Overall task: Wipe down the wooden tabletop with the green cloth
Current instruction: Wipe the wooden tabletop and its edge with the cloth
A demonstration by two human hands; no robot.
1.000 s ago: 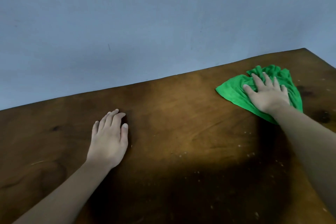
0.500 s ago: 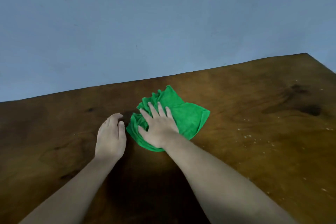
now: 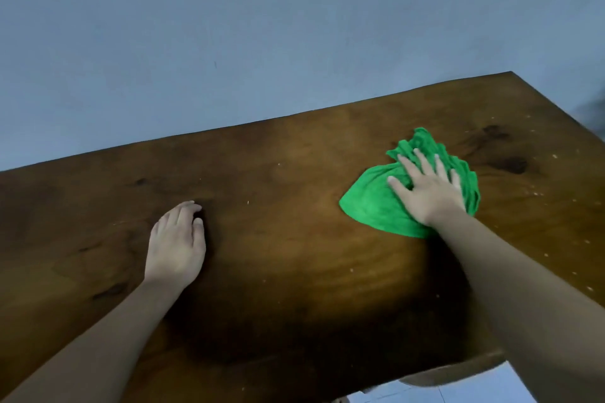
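Head view: speckled wooden tabletop (image 3: 294, 199) against blue-grey wall (image 3: 262, 42).

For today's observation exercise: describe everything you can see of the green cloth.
The green cloth is bright green, soft-looking fabric, bunched into folds at its far side and flatter at its near-left corner. It lies on the right part of the wooden tabletop. The right hand presses flat on it, fingers spread.

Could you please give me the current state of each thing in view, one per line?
green cloth: bunched, flat on the table, pinned under the right hand.
right hand: fingers spread, pressing on the cloth.
left hand: palm down on bare wood, holding nothing.
wooden tabletop: pale specks scattered over its right side.
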